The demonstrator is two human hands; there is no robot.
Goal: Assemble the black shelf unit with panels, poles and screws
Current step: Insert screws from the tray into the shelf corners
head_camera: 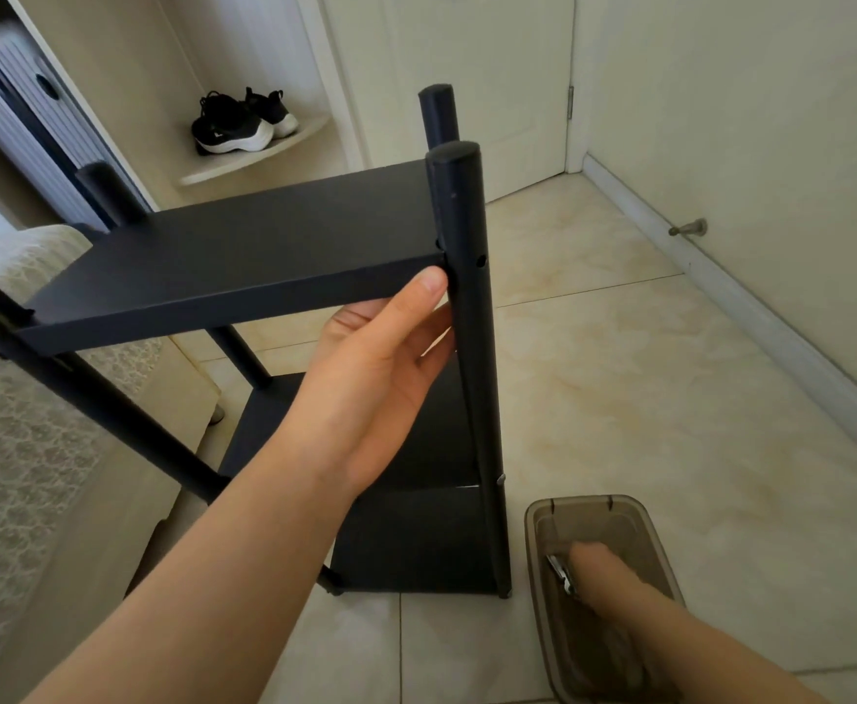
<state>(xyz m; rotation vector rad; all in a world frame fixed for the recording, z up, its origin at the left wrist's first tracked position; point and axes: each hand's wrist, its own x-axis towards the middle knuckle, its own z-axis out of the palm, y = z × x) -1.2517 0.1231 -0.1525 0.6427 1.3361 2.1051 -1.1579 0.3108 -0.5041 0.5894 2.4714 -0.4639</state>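
Observation:
The black shelf unit [416, 541] stands on the tiled floor with lower panels fixed between its poles. Its top panel [243, 251] lies level against the front right pole [467, 307], which has an empty screw hole beside the corner. My left hand [380, 368] holds that near right corner, thumb on the front edge and fingers underneath. My right hand [604, 566] reaches down into a brown see-through box [543, 515] on the floor. It is blurred, next to a small metal piece [561, 574], and its grip is unclear.
A second pole [439, 114] rises behind the front one. A patterned bed or sofa [20, 424] lies at the left. Black and white shoes [238, 121] sit on a corner ledge, with a white door behind. A doorstop [688, 228] sticks out of the right wall.

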